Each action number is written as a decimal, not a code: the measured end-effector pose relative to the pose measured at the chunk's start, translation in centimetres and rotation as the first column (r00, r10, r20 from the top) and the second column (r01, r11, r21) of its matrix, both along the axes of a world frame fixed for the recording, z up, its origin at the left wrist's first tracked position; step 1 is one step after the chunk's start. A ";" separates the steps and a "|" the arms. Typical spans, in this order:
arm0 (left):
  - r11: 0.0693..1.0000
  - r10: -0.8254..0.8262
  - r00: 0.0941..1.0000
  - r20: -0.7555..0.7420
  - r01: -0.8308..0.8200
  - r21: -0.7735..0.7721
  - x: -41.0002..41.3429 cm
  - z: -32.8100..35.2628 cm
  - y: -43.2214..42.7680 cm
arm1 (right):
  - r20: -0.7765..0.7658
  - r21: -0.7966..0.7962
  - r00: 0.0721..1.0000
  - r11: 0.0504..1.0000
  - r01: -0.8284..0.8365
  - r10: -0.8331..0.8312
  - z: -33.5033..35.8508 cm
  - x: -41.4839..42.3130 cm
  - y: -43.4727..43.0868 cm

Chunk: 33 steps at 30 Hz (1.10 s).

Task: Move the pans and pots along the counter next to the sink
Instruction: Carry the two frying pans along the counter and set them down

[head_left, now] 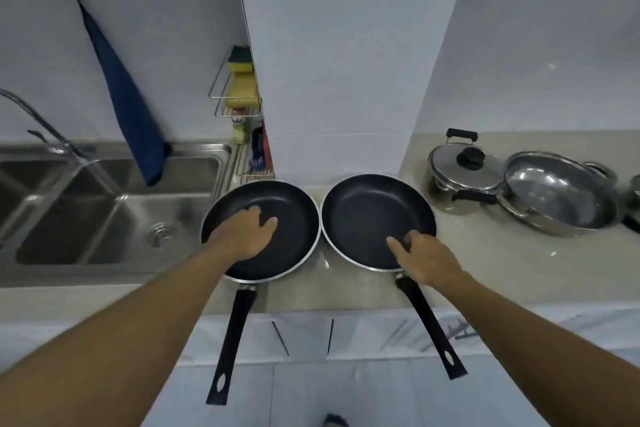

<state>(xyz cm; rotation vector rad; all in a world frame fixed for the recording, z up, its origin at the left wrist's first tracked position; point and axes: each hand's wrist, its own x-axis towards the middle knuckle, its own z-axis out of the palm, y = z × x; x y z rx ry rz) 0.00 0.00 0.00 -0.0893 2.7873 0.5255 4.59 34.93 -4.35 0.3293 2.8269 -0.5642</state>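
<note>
On the counter (485,263) right of the sink (104,225), two black frying pans are lying side by side. The left hand (247,236) is resting, fingers spread, inside the left pan (294,218); the right hand (426,262), fingers loosely spread, is touching the right pan (367,215). Farther right, one lidded pot (464,170) and one steel pan (561,198) are standing.

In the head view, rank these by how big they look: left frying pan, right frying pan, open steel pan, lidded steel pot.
1. left frying pan and right frying pan: alike, not ranked; both nearest the camera.
2. open steel pan, farther off, so unsure.
3. lidded steel pot.
</note>
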 end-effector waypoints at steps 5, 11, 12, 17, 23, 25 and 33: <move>0.990 0.141 0.976 0.167 -0.134 -0.048 3.3 -4.6 -0.2 | 0.135 -0.038 0.985 0.992 0.118 -0.112 -4.9 3.3 1.4; 0.940 0.339 0.913 0.229 -0.339 -0.038 6.6 -8.7 -0.6 | 0.239 -0.167 0.944 0.948 0.272 -0.228 -8.4 4.8 1.2; 0.923 0.374 0.899 0.229 -0.384 -0.002 6.9 -9.1 -0.6 | 0.251 -0.223 0.931 0.920 0.321 -0.264 -8.5 4.9 0.9; 0.892 0.422 0.867 0.265 -0.449 0.048 7.8 -10.9 -1.3 | 0.254 -0.416 0.903 0.804 0.424 -0.345 -9.4 4.9 0.8; 0.879 0.420 0.853 0.311 -0.467 0.092 8.4 -12.2 -2.0 | 0.236 -0.405 0.900 0.805 0.434 -0.366 -9.8 4.8 0.8; 0.878 0.408 0.852 0.327 -0.465 0.115 8.6 -12.4 -2.1 | 0.226 -0.387 0.903 0.817 0.427 -0.365 -9.8 4.8 0.7; 0.883 0.443 0.889 0.120 -0.455 0.114 9.9 -12.8 -1.9 | 0.127 -0.237 0.938 0.909 0.343 -0.321 -10.2 5.0 0.2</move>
